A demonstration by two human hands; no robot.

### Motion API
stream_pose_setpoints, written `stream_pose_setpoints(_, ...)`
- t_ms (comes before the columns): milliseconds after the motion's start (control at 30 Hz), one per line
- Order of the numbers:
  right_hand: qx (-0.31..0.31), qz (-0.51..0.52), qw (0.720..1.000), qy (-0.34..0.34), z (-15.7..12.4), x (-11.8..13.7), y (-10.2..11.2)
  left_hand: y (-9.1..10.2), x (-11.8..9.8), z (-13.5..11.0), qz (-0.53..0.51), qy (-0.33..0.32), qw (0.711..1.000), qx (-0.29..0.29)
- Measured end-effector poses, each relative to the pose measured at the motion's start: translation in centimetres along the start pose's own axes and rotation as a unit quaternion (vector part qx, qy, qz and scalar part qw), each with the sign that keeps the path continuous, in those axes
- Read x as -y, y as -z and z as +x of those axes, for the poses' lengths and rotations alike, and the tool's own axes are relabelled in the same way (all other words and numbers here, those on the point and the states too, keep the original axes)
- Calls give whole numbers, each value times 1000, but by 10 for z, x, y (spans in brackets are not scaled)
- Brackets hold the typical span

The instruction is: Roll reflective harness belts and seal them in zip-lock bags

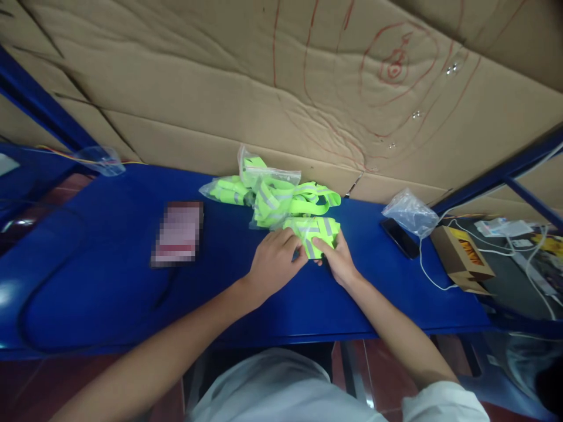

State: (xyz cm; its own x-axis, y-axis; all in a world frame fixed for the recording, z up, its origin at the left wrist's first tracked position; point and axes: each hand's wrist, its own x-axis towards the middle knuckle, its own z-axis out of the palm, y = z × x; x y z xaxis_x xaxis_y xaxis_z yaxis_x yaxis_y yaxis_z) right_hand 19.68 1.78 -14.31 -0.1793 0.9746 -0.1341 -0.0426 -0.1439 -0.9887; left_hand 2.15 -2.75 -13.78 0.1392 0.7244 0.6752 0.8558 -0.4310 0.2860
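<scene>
Grip of left hand [275,261] and right hand [338,258]: clamped on the folded neon vest [319,228]. Vest lies near the surface [109,287] rear edge.

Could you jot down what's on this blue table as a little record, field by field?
Left hand: fingers curled on the folded neon-yellow piece, at its left edge
Right hand: pinches the same piece from the right
Behind the hands: loose neon-yellow straps and clear bags holding more
Surface: blue table
Left of the hands: flat pinkish item, blurred
Right side: dark phone, crumpled clear bag, cardboard box, white cable
Backdrop: cardboard sheet with red scribbles
</scene>
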Motion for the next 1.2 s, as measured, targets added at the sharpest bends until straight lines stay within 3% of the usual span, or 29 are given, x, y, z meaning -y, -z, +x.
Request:
stream_pose_setpoints(100,-31,-33,999,16,-2,-1,-4,0,-4,0,8,-33,999,-15)
stream_pose_setpoints(233,-66,-128,981,131,-4,-2,-4,4,-9,2,-1,-24,999,-29)
stream_pose_setpoints(300,-69,-155,974,152,-4,0,-2,4,-11,3,-1,-15,999,-28)
stream_pose_setpoints(467,-63,-53,995,53,-4,7,-3,0,-12,-1,24,-35,999,0)
stream_pose_setpoints(533,-58,-48,997,24,-4,6,-5,-1,-13,-2,-16,-10,1000,6)
stream_pose_setpoints(733,-79,-99,985,118,-10,2,-9,5,-19,1,-128,54,990,27)
stream_pose_setpoints(900,-56,-2,998,-3,-4,10,-3,9,-19,2,-94,25,995,5)
stream_pose_setpoints(1067,-50,75,995,-31,1,10,0,6,-11,-4,-40,-9,999,25)
stream_pose_setpoints(1200,-44,91,994,-35,0,9,-1,5,-7,-4,-124,43,989,65)
